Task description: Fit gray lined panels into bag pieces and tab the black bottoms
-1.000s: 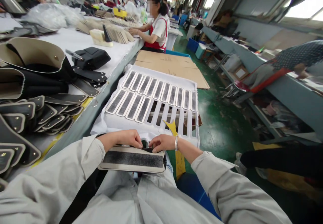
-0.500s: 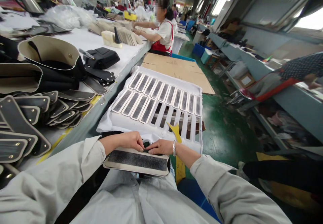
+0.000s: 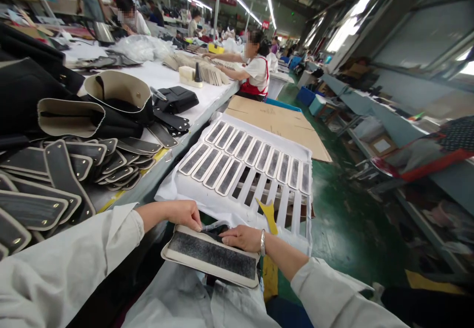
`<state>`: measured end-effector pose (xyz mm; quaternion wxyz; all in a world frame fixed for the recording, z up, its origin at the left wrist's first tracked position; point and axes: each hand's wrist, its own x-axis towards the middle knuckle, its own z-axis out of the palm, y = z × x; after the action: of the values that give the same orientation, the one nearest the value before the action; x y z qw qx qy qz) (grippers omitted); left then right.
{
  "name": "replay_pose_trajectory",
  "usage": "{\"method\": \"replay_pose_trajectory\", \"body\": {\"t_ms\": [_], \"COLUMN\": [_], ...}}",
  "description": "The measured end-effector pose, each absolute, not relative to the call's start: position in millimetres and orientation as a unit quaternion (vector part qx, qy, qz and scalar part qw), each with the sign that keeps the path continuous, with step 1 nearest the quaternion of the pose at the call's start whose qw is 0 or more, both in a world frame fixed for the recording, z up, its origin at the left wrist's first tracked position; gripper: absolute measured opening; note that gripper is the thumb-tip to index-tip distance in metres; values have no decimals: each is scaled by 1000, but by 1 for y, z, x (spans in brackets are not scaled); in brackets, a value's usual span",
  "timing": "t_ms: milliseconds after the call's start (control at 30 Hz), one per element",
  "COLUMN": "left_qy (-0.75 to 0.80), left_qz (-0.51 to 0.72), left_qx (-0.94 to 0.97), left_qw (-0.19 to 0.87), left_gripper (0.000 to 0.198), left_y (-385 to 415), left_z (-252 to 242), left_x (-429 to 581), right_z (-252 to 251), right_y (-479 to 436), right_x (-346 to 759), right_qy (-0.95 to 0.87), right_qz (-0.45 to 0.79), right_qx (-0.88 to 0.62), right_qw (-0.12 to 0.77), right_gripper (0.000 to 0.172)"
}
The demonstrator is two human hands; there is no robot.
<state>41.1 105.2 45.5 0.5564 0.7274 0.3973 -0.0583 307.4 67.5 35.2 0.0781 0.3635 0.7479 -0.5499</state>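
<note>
A flat piece with a pale border and a dark grey strip (image 3: 213,254) rests at my lap, tilted down to the right. Behind it is dark, soft material (image 3: 217,232). My left hand (image 3: 187,214) pinches at the upper left edge of this work, fingers closed. With its fingers bent together, my right hand (image 3: 242,237) grips the dark material at the right, a silver bangle on the wrist. Past both hands, a white sheet (image 3: 172,187) bears rows of similar bordered strips (image 3: 217,167).
Dark straps with metal studs (image 3: 37,209) and open black bags with beige linings (image 3: 118,96) lie on the left table. A yellow strip (image 3: 269,214) hangs by the sheet. Cardboard (image 3: 274,121) lies beyond. A person in a red apron (image 3: 259,74) works further away.
The view has tipped upward and shifted left. My hands have moved apart, opening a gap where the dark material shows, and the piece at my lap tilts more.
</note>
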Motion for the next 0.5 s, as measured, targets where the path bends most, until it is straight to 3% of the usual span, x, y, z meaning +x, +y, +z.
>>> {"method": "replay_pose_trajectory", "body": {"t_ms": [233,500], "left_qy": [398,403], "left_qz": [-39,4], "left_qx": [718,714], "left_qw": [570,572], "left_gripper": [26,26], "left_y": [99,89], "left_z": [45,43], "left_x": [36,27], "right_z": [38,23], "right_y": [71,74], "right_x": [281,246], "right_qy": [757,764], "right_qz": [-556,-541], "right_qx": [335,342], "right_qw": [82,81], "right_gripper": [57,53]}}
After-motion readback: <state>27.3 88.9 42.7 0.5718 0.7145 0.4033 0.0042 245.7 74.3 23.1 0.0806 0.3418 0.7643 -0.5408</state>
